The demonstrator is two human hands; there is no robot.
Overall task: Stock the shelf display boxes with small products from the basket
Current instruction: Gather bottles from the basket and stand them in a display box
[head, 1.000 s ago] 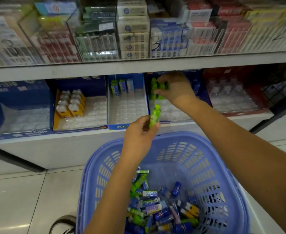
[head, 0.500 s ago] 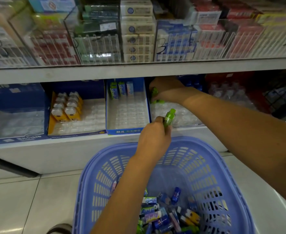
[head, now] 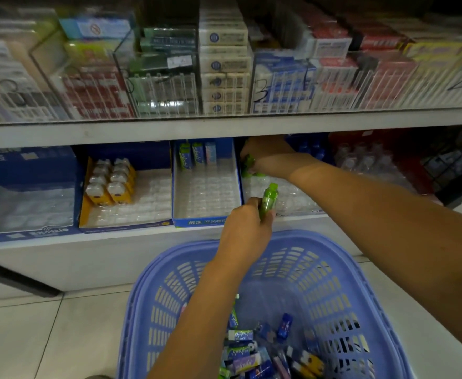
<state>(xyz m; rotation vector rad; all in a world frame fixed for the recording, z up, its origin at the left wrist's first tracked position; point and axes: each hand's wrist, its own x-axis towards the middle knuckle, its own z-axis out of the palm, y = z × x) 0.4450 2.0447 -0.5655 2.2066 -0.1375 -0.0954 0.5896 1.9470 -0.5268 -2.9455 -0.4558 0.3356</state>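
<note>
One green tube (head: 269, 199) is clenched in the left grip (head: 247, 228), between the basket (head: 341, 258) and the display box (head: 292, 198). Its long axis is near upright, with the cap tipped toward the shelf. The right grip (head: 269, 157) is deep in that box at the other green tubes (head: 249, 162); I cannot tell whether it pinches or only touches them. This looks like the placing step. Next, the tube wants standing cap-up in a free spot.

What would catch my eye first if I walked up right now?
The blue basket of small packets fills the foreground below the shelf. Above its far rim, the left hand grips a green tube, while the right hand reaches among more green tubes at the back of a display box.
</note>
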